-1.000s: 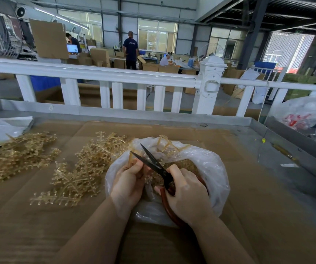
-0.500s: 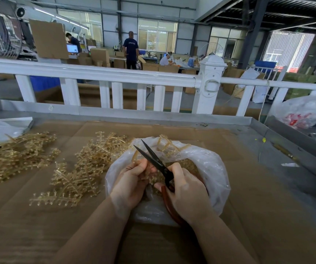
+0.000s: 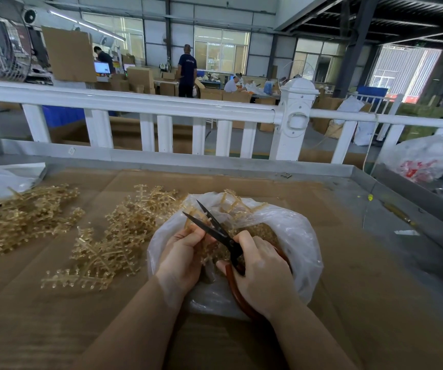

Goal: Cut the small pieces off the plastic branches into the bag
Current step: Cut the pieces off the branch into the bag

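Observation:
A clear plastic bag [image 3: 299,236] lies open on the cardboard-covered table, with small amber pieces [image 3: 263,232] inside. My left hand [image 3: 181,253] pinches a translucent amber plastic branch [image 3: 193,225] over the bag's mouth. My right hand [image 3: 260,273] grips black scissors [image 3: 215,231] with red-brown handles; the blades stand apart around the branch's tip. Another branch [image 3: 235,201] pokes up from the bag's far rim.
Two heaps of amber branches lie left of the bag, one near [image 3: 113,236] and one far left [image 3: 20,217]. A grey metal rim [image 3: 161,158] edges the table, with a white railing [image 3: 145,105] behind. Filled plastic bags [image 3: 425,161] sit at the right.
The scissor blades have shifted slightly along the branch held by my left hand. Both hands stay over the bag's mouth.

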Tool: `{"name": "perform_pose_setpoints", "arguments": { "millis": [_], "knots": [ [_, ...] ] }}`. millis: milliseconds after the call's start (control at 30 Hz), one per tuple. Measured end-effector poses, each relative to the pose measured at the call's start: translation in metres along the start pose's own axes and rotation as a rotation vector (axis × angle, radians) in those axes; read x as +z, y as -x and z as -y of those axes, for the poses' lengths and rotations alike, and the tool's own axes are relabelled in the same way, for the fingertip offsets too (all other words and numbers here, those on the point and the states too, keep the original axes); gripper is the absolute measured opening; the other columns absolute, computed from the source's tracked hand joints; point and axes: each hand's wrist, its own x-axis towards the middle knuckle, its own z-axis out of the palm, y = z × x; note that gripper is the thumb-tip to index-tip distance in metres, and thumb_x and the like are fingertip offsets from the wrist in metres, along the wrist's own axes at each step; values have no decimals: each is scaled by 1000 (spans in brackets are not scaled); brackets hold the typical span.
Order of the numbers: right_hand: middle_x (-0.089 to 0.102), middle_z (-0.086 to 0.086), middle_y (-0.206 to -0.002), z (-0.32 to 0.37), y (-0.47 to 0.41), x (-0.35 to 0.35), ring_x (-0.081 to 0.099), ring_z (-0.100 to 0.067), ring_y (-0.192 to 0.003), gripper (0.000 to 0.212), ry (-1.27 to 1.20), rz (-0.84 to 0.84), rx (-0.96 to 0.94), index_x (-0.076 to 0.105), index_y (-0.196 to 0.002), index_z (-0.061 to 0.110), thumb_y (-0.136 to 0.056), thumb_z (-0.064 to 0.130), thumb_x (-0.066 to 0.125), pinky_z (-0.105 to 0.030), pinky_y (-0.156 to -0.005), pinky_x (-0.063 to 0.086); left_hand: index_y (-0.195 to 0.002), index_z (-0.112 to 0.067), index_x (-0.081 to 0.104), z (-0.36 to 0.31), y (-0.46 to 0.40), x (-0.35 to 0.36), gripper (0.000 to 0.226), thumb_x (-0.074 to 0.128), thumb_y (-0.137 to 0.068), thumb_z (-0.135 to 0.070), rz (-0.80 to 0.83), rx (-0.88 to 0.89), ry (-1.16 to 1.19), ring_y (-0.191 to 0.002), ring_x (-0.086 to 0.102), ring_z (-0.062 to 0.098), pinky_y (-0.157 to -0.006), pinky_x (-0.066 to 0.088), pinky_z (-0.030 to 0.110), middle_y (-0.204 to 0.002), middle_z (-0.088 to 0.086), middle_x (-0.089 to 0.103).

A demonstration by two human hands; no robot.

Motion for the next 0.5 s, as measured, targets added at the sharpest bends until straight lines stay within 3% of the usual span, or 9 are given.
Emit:
{"name": "perform_pose_setpoints", "arguments": {
  "millis": [133,267,400,500],
  "knots": [
    [63,4,-106,0,0,1,57,-9,-99,49,2,6,6,53,-123,19,-91,56,48,-20,-83,48,-113,3,57,-1,0,-1,24,40,-97,-3,-3,-20,-60,-91,61,34,-61,55,36,-107,26,61],
    [63,4,-104,0,0,1,58,-9,-95,48,10,-1,4,54,-120,19,-90,55,48,-20,-80,49,-101,2,61,0,-2,-3,20,42,-96,-1,10,-12,-34,-89,65,32,-75,55,40,-99,21,66],
    [63,2,-108,0,0,0,58,-12,-99,53,28,-2,1,54,-123,17,-89,57,45,-21,-83,48,-99,0,62,2,-1,-2,22,40,-97,-3,20,3,-30,-76,70,28,-53,56,34,-89,17,72],
    [62,2,-109,-1,0,1,56,-12,-101,51,23,12,9,53,-124,19,-90,56,49,-22,-85,46,-100,0,62,2,0,0,23,40,-98,-2,5,13,-13,-73,72,25,-52,57,33,-86,15,73]
  ]
}}
